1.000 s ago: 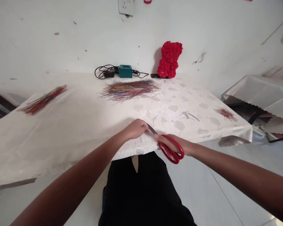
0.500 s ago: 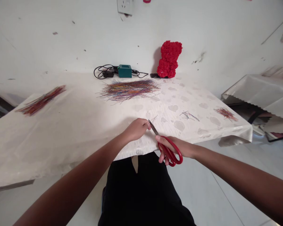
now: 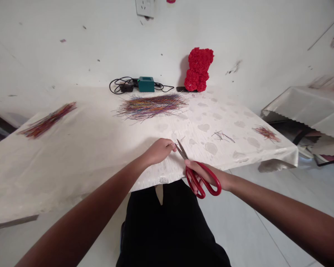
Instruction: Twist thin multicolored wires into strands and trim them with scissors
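Note:
A pair of red-handled scissors (image 3: 183,152) is in my right hand (image 3: 202,171), with fingers through the handle loops and the blades parted. The blade tips point away from me, just beside the pinched fingertips of my left hand (image 3: 161,150). Whatever those fingers hold is too small to make out. Behind the tips, a thin strand (image 3: 181,139) shows over the tablecloth. Farther back lies a large bundle of thin coloured wires (image 3: 153,106).
Another wire bundle (image 3: 48,121) lies at the left. Short dark pieces (image 3: 223,136) and a small coloured pile (image 3: 266,133) are on the right. By the wall stand a green box (image 3: 146,84) with black cables and a red flower-covered figure (image 3: 199,69).
The scissor blades and handles have spread apart, from nearly closed to open. My left hand keeps its pinch in almost the same place.

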The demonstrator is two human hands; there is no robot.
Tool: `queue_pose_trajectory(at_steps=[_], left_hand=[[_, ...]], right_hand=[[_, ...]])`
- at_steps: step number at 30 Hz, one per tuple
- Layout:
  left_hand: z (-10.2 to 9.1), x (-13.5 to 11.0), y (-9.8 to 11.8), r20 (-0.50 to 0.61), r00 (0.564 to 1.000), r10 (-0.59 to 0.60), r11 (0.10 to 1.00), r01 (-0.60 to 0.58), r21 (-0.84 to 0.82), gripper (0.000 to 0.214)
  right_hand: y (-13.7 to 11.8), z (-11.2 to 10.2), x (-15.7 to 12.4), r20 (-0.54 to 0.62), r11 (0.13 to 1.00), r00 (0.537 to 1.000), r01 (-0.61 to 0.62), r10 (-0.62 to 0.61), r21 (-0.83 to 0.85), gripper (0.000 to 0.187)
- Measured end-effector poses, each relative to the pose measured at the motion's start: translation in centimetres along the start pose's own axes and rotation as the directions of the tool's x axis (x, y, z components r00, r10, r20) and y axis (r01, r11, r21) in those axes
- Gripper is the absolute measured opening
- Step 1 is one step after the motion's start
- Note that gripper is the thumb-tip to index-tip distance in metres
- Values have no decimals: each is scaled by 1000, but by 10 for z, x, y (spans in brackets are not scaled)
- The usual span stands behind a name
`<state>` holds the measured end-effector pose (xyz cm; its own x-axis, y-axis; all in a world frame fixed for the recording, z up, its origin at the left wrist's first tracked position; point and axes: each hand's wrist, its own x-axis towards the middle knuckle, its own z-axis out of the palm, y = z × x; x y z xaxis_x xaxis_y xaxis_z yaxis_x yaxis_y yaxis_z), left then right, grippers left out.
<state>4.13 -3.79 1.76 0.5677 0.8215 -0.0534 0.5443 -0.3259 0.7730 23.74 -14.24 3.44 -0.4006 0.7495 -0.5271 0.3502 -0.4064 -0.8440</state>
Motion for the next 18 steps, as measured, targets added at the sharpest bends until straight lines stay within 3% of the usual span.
queue_pose_trajectory(at_steps=[11, 18], left_hand=[[0, 2, -7, 26, 1000, 12, 999, -13, 40, 30], [0, 1, -9, 60, 998, -9, 998, 5, 70, 30]], right_hand=[[2, -1, -1, -87, 997, 993, 73, -75, -27, 60], [1, -3, -2, -76, 998, 997, 17, -22, -64, 61]])
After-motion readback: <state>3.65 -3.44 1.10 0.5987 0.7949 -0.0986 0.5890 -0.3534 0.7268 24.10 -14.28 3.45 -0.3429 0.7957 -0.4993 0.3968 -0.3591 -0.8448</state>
